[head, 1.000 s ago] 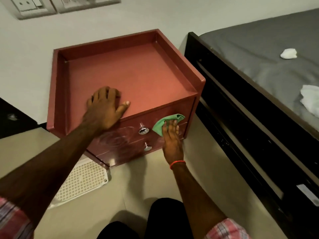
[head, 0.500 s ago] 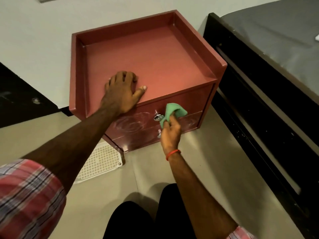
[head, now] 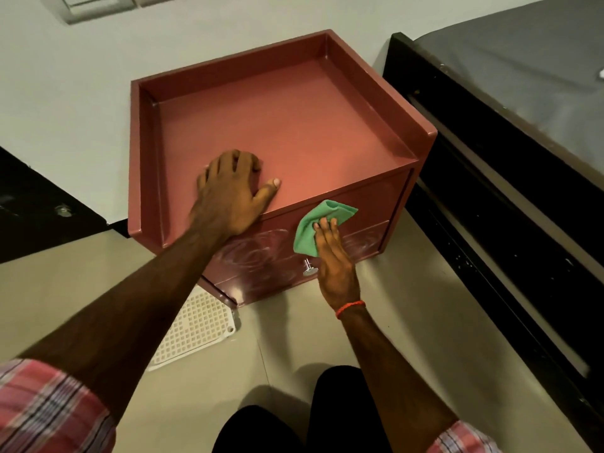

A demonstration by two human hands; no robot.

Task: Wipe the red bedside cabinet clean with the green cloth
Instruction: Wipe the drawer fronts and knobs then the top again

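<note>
Left hand (head: 233,194) lay flat on the top of the red bedside cabinet (head: 294,125), near its front edge, fingers spread and gripping nothing, thumb pointing right along that edge. Left of those fingers, a raised lip ran along the cabinet's left side; more lip at the back and right. Bare red top stretched ahead of and right of the fingertips, open to the rims.

White perforated tray (head: 196,328) sat on the floor below the left forearm, partly tucked under the cabinet's corner.

Right hand (head: 333,256) pressed the green cloth (head: 313,227) flat against the upper drawer front, fingers extended over it, not clenched. Cloth stuck out above and left of the fingertips, its top touching the front edge of the cabinet top. Metal knob (head: 309,268) sat just left of the palm; whether the palm touched it was unclear. Swirled smear marks showed on the drawer front either side of the hand. Red wristband (head: 349,308) on that wrist.

Right of the cabinet: narrow floor gap, then black bed frame (head: 490,197), cut off at the picture's edge. Cabinet's lower front was mostly hidden by both arms.
</note>
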